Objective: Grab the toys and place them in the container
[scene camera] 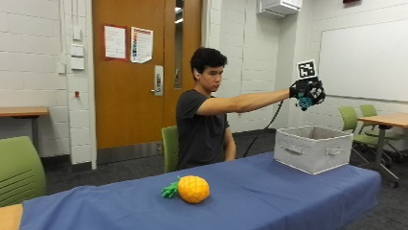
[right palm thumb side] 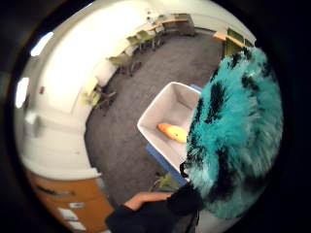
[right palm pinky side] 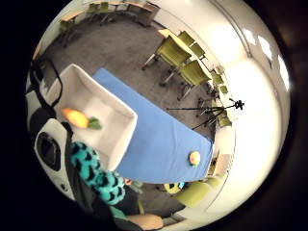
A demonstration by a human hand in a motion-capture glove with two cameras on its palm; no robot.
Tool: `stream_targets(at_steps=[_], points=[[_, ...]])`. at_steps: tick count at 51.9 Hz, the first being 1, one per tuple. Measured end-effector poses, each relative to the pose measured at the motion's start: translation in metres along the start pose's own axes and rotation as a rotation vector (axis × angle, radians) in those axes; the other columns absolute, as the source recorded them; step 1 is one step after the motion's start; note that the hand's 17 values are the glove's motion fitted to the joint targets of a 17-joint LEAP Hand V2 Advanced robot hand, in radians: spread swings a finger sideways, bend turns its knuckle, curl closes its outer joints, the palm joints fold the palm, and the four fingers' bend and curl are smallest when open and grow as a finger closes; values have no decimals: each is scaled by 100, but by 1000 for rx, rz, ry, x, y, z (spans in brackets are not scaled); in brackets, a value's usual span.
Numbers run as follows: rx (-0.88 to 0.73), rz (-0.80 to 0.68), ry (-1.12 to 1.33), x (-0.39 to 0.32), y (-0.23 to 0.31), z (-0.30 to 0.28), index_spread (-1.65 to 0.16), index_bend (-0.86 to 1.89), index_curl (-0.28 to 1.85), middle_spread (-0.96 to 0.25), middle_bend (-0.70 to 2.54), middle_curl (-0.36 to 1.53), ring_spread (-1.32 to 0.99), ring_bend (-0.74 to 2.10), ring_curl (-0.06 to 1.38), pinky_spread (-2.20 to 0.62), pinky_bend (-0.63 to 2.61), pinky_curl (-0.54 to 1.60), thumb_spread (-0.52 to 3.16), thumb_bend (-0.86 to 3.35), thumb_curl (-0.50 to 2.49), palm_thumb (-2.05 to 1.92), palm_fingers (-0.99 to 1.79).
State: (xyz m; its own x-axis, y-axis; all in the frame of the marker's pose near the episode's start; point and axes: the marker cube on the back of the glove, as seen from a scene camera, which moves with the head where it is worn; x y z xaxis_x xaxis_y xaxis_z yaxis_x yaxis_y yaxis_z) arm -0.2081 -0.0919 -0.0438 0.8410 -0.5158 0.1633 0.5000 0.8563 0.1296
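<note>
1. Nearest the outside camera: a pineapple toy (scene camera: 189, 189), orange-yellow with a green leaf tuft, lying on its side on the blue tablecloth (scene camera: 255, 191), well apart from the container (scene camera: 312, 148) and toward the opposite end of the table.
2. Farther along the cloth: a light grey fabric container with looped handles on its sides, standing upright near the table's end.
3. Inside the container, seen from the palm views: an orange carrot-like toy (right palm pinky side: 77, 118) with a green top, resting on the container floor.
4. Above the container, raised high on an outstretched arm: gloved right hand (scene camera: 307, 92), fingers curled round a furry teal toy (scene camera: 305, 101) with black spots.
5. Same furry teal toy filling much of the thumb-side palm view, close against the palm, with the container's open top beyond it.
6. Behind the table relative to the container: seated person in a dark T-shirt on a green chair (scene camera: 169, 148).
7. Farther back than the container: wooden door (scene camera: 143, 72) carrying two paper notices (scene camera: 127, 43), print too small to read.
8. No legible brand or label on the container or toys.
</note>
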Motion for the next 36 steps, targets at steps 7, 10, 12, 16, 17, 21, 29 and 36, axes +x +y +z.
stream_targets(at_steps=[7, 10, 12, 16, 17, 21, 29, 36], points=[[-21, -54, 68, -21, -9, 19, -32, 11, 22, -38, 91, 71, -37, 135, 51, -49, 91, 40, 72, 8, 82, 69, 108], [-33, -16, 98, -5, -12, 29, -32, 11, 21, -38, 91, 71, -37, 135, 51, -49, 91, 40, 71, 8, 84, 70, 108], [-73, 55, 83, 5, -13, 35, -32, 12, 20, -39, 90, 71, -37, 135, 51, -49, 91, 40, 71, 7, 85, 69, 108], [-208, 159, 50, 10, -11, 49, -32, 14, 19, -40, 82, 69, -38, 127, 48, -48, 91, 40, 73, 3, 85, 64, 96], [-218, 160, 50, 11, -10, 50, -31, 12, 19, -39, 75, 67, -39, 125, 48, -47, 96, 42, 79, -1, 82, 59, 88], [-198, 131, 67, 17, -5, 52, -23, 16, 27, -21, 47, 62, -30, 102, 48, -35, 97, 49, 97, -15, 66, 20, -6], [-132, 130, 130, -37, 9, 41, -16, 20, 27, -7, 37, 53, -24, 79, 29, -24, 93, 37, 101, -9, 52, -6, 1], [-99, 100, 234, 19, 57, 19, -15, 20, 30, -4, 35, 50, -22, 78, 27, -20, 87, 34, 102, -8, 44, -8, 6]])
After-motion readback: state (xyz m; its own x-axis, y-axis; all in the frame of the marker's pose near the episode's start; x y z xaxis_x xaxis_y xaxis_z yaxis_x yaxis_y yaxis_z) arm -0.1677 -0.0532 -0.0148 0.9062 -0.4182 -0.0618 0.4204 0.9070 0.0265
